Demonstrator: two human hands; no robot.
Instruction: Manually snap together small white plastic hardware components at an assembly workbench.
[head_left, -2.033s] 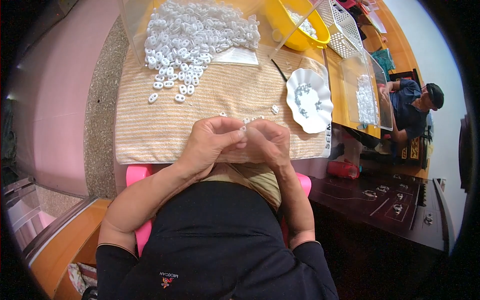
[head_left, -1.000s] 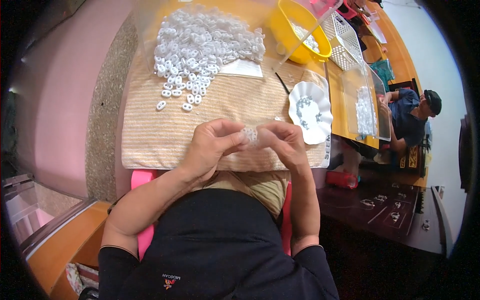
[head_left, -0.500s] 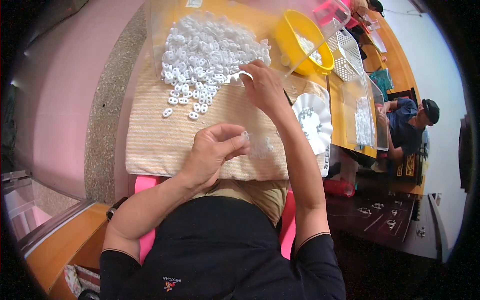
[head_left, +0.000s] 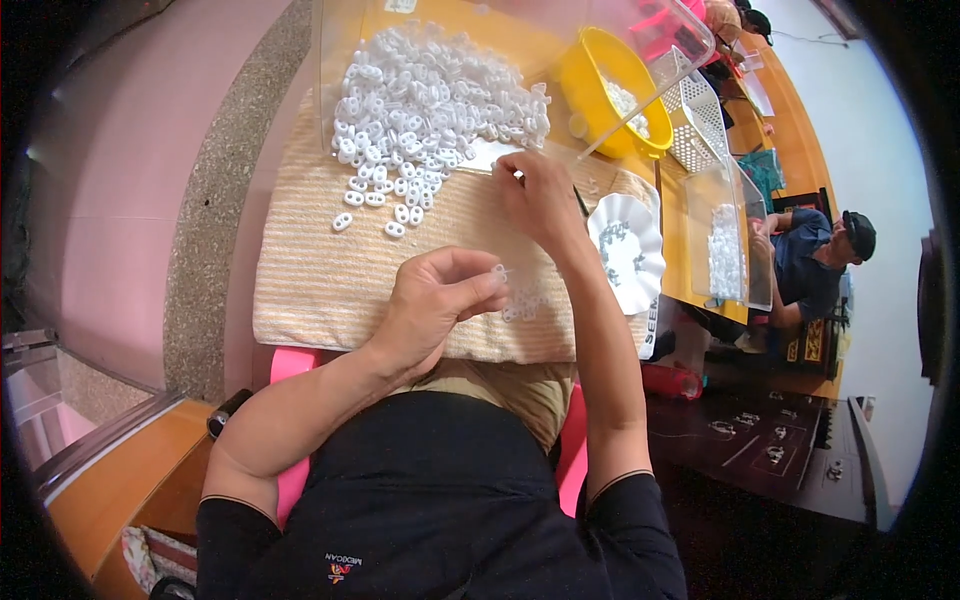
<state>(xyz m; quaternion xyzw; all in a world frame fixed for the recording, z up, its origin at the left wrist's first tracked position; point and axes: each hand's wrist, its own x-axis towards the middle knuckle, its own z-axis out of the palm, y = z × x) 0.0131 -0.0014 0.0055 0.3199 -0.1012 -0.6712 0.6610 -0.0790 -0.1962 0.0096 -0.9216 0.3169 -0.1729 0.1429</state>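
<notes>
My left hand (head_left: 440, 298) is closed in a pinch above the towel, with a small clear plastic piece (head_left: 501, 270) between thumb and forefinger. Just beside it on the towel lies a little cluster of clear pieces (head_left: 525, 307). Farther out, my right hand (head_left: 540, 198) has its fingers curled together near the front of the heap; whatever they hold is too small to make out. The heap of white oval two-holed plastic pieces (head_left: 425, 100) spills onto the striped towel (head_left: 310, 270). To the right sits a white wavy-rimmed dish (head_left: 652, 268) with small greyish parts inside.
A clear plastic bin (head_left: 330, 60) surrounds the heap. Behind the dish are a yellow basin (head_left: 580, 95) holding white pieces and a white perforated basket (head_left: 695, 120). A co-worker (head_left: 815, 245) sits at the right by another clear bin (head_left: 765, 262).
My right hand has drawn back a little from the heap toward me, its fingers more curled. The left hand keeps its pinch, nearly still. The view has shifted slightly.
</notes>
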